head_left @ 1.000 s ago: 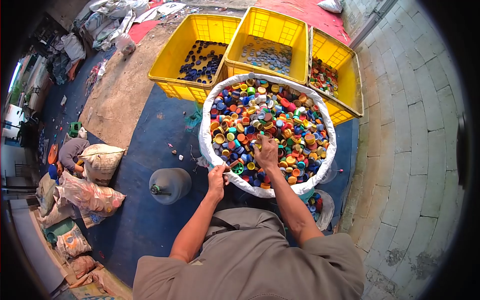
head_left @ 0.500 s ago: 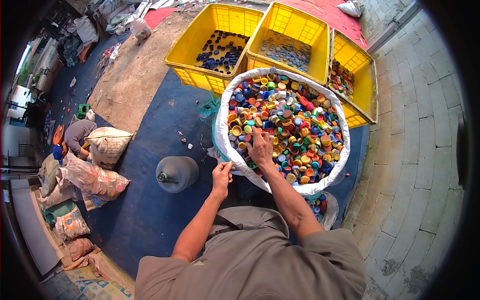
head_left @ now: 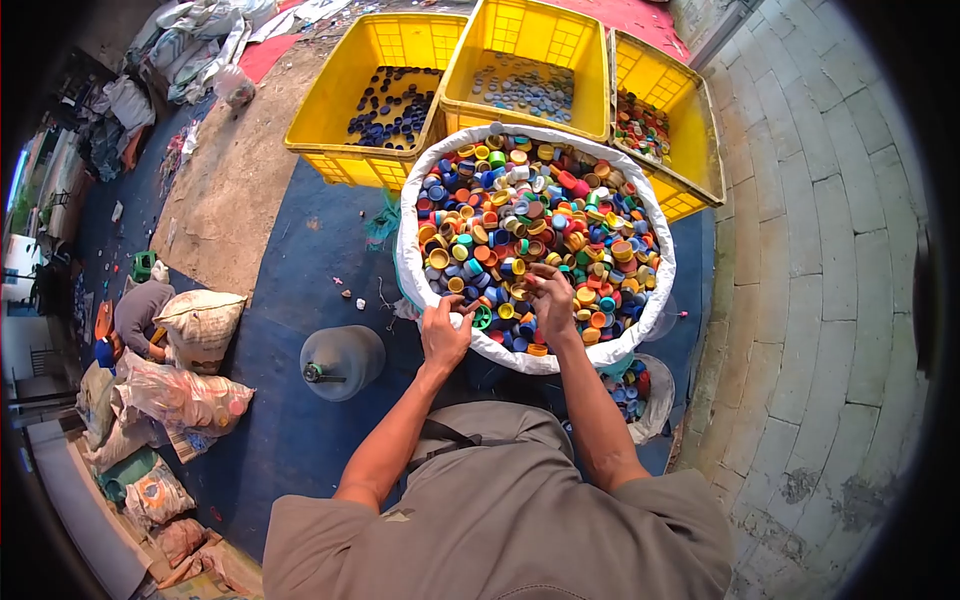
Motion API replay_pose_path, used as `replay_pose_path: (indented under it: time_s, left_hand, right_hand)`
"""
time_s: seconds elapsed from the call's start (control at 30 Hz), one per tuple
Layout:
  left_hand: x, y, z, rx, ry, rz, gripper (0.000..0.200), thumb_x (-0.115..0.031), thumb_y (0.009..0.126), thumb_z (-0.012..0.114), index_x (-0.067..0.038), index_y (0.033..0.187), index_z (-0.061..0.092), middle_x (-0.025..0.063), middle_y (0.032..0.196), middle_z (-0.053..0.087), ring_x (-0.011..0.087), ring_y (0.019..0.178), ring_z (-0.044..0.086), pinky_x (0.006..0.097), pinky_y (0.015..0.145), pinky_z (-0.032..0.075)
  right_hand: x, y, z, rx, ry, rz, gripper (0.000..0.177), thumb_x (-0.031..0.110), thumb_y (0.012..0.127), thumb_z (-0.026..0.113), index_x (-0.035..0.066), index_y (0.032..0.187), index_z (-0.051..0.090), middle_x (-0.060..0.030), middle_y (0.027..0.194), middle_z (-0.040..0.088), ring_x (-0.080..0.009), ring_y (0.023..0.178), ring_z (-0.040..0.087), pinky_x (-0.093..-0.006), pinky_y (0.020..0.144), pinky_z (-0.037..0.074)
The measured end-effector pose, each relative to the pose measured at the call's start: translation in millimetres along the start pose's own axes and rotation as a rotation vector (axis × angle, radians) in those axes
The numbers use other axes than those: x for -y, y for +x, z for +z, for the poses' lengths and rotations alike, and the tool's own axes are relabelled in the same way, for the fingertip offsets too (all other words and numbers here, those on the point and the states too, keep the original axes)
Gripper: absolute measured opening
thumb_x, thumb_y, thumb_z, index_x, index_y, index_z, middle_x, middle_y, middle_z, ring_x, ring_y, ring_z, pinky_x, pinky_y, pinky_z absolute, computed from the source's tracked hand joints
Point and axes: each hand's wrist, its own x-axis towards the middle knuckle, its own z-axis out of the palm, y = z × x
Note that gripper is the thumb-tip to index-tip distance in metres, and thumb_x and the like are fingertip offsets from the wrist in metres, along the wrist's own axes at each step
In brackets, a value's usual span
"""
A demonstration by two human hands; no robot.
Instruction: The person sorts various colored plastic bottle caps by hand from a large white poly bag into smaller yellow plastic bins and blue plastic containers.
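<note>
A big white-rimmed sack (head_left: 411, 262) stands in front of me, full of loose plastic bottle caps (head_left: 560, 220) in many colours. My left hand (head_left: 445, 335) is at the sack's near left rim, its fingers curled together; whether a cap is between them I cannot make out. Just right of its fingertips lies a green cap (head_left: 482, 317). Over the near middle of the heap is my right hand (head_left: 553, 308), fingers bent and drawn together close above the caps. What it pinches, if anything, is lost among the colours behind it.
Behind the sack stand three yellow crates: one with dark blue caps (head_left: 395, 110), one with pale caps (head_left: 525, 85), one with reddish mixed caps (head_left: 640, 125). A large translucent jug (head_left: 345, 362) lies at left. Farther left, a person (head_left: 143, 315) bends among stuffed sacks (head_left: 200, 330). A block wall (head_left: 790, 300) bounds the right.
My right hand has lifted back from the heap and shifted right, its fingers drawn together. My left hand has moved up and inward over the rim. The view has shifted slightly.
</note>
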Motion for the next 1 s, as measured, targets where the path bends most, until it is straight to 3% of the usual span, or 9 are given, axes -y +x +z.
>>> replay_pose_path:
  time_s: [0.1, 0.23, 0.37, 0.5, 0.63, 0.87, 1.0]
  left_hand:
    - [-9, 13, 11, 0.007, 0.132, 0.162, 0.037, -0.013, 0.072, 0.070, -0.005, 0.107, 0.059, 0.0058, 0.086, 0.066, 0.0272, 0.083, 0.054, 0.0406, 0.078, 0.043]
    - [-14, 27, 30, 0.031, 0.154, 0.221, 0.040, -0.013, 0.071, 0.071, -0.006, 0.109, 0.059, 0.0060, 0.087, 0.065, 0.0257, 0.084, 0.054, 0.0399, 0.078, 0.042]
    - [-21, 55, 45, 0.010, 0.266, 0.283, 0.049, -0.014, 0.070, 0.072, -0.007, 0.116, 0.055, 0.0076, 0.087, 0.065, 0.0274, 0.085, 0.053, 0.0408, 0.079, 0.041]
    - [-21, 87, 60, -0.007, 0.397, 0.437, 0.042, -0.015, 0.073, 0.070, -0.007, 0.114, 0.060, 0.0097, 0.086, 0.064, 0.0274, 0.084, 0.053, 0.0399, 0.075, 0.041]
    - [-20, 104, 72, 0.011, 0.490, 0.484, 0.040, -0.019, 0.077, 0.070, -0.008, 0.114, 0.058, 0.0092, 0.071, 0.065, 0.0265, 0.084, 0.054, 0.0393, 0.075, 0.040]
    - [-18, 108, 81, 0.036, 0.548, 0.451, 0.037, -0.018, 0.078, 0.070, -0.008, 0.111, 0.059, 0.0084, 0.068, 0.064, 0.0252, 0.084, 0.055, 0.0389, 0.076, 0.038]
    - [-20, 104, 79, 0.035, 0.433, 0.383, 0.033, -0.017, 0.076, 0.071, -0.009, 0.107, 0.060, 0.0088, 0.074, 0.065, 0.0251, 0.085, 0.055, 0.0398, 0.078, 0.037]
  right_hand:
    - [0, -18, -31, 0.055, 0.393, 0.085, 0.035, 0.016, 0.079, 0.048, 0.001, 0.110, 0.054, -0.0107, 0.101, 0.060, -0.0245, 0.087, 0.060, -0.0364, 0.082, 0.048]
    - [-2, -41, -55, -0.052, 0.485, 0.115, 0.027, 0.019, 0.079, 0.051, 0.004, 0.099, 0.060, -0.0097, 0.090, 0.062, -0.0230, 0.086, 0.059, -0.0395, 0.077, 0.048]
    - [-7, -60, -66, -0.084, 0.493, 0.158, 0.016, 0.019, 0.080, 0.051, 0.009, 0.090, 0.057, -0.0065, 0.084, 0.059, -0.0206, 0.081, 0.057, -0.0378, 0.072, 0.048]
    - [-10, -75, -68, -0.085, 0.382, 0.148, 0.014, 0.019, 0.080, 0.051, 0.010, 0.088, 0.055, -0.0057, 0.084, 0.057, -0.0194, 0.080, 0.057, -0.0358, 0.071, 0.047]
    - [-4, -88, -61, -0.111, 0.366, 0.148, 0.014, 0.018, 0.080, 0.052, 0.010, 0.090, 0.055, -0.0055, 0.083, 0.057, -0.0186, 0.078, 0.057, -0.0339, 0.070, 0.047]
    - [-11, -91, -71, -0.134, 0.289, 0.136, 0.015, 0.016, 0.080, 0.052, 0.009, 0.093, 0.054, -0.0047, 0.086, 0.056, -0.0175, 0.080, 0.057, -0.0343, 0.071, 0.048]
    - [-6, -89, -69, -0.135, 0.242, 0.127, 0.015, 0.014, 0.080, 0.051, 0.008, 0.093, 0.054, -0.0045, 0.085, 0.055, -0.0169, 0.080, 0.056, -0.0341, 0.071, 0.048]
